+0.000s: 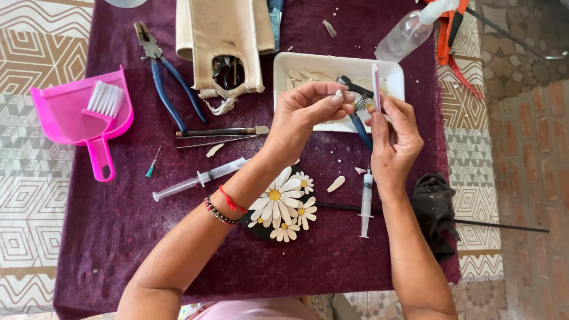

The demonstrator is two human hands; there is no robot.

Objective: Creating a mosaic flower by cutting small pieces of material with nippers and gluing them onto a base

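petal piece, small and white, sits pinched in the left hand fingertips above the near edge of the white tray. the purple-covered counter carries, largest first, a pink dustpan at far left, blue pliers, a daisy ornament near the wrists, and two syringes. the right hand is closed around a thin pink file, upright, just beside the piece. filing well likely means light strokes along the edge, with the pinch firm and close to the tip.
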